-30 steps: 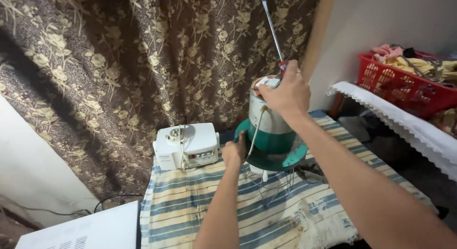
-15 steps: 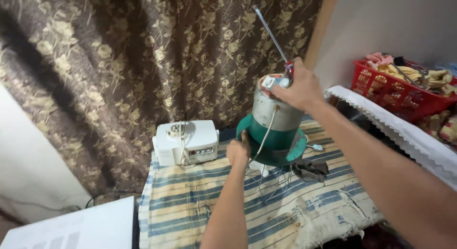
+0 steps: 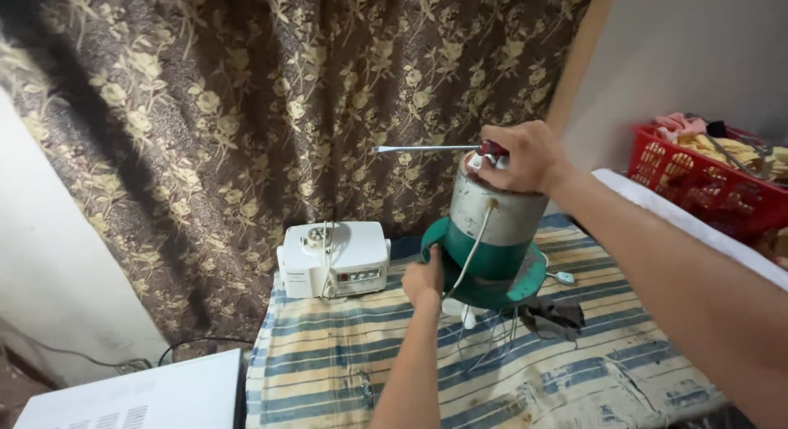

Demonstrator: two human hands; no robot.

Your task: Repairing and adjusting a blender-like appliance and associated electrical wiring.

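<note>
Two grips on one tilted green-and-steel appliance [image 3: 491,242]: right hand [image 3: 519,158] closed over top, left hand [image 3: 424,279] clasping base rim. Long axis leaning toward 1 o'clock; thin metal rod [image 3: 423,149] pointing to 9 o'clock from top.

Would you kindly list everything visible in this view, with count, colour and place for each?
motor unit: one, grey metal drum on a green base, tilted on the table, centre right
screwdriver: one, metal shaft with red handle, held level at the drum's top
white cord: one, hanging down the drum's front
white appliance base: one, on the table, left of the drum
striped cloth: one, blue and cream, covering the table
wire whisk: one, thin metal, under the green base
dark cloth: one, by the base's right side
curtain: one, brown with floral pattern, behind
red basket: one, holding clothes, far right
white box: one, bottom left
left hand: on the green base's rim
right hand: on the drum's top, gripping the screwdriver
</note>
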